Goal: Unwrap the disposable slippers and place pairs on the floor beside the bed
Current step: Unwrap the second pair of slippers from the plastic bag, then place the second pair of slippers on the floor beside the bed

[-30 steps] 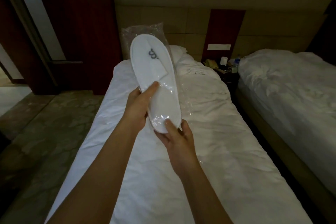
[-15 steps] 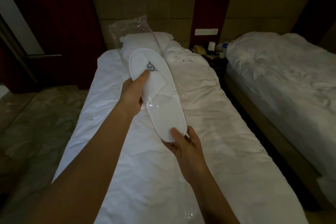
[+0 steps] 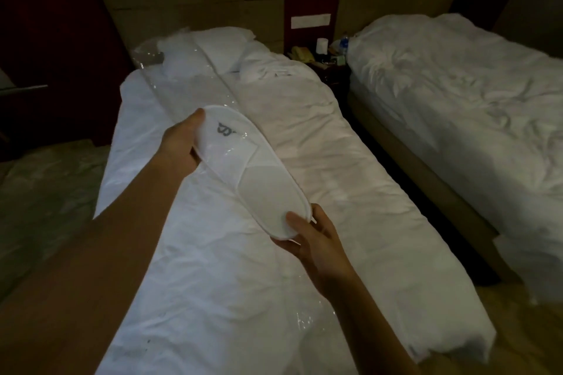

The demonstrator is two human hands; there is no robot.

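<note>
White disposable slippers (image 3: 256,173) with a grey logo on the toe are held flat over the near bed (image 3: 350,167). My left hand (image 3: 182,143) grips the toe end. My right hand (image 3: 313,234) holds the heel end, thumb on top. A clear plastic wrapper (image 3: 189,82) trails from the toe end up across the bed toward the pillow; part of it still lies over the slipper's upper. I cannot tell whether one slipper or a stacked pair is held.
A second bed (image 3: 457,91) stands to the right across a dark narrow gap. A nightstand (image 3: 323,61) with a phone, cup and bottle sits between the headboards. Patterned floor (image 3: 39,189) lies left of the near bed. More clear plastic (image 3: 304,316) rests on the sheet.
The slippers have come down from upright to nearly flat and slid further out of the wrapper. The wrapper now lies stretched on the bed. The view has tilted down.
</note>
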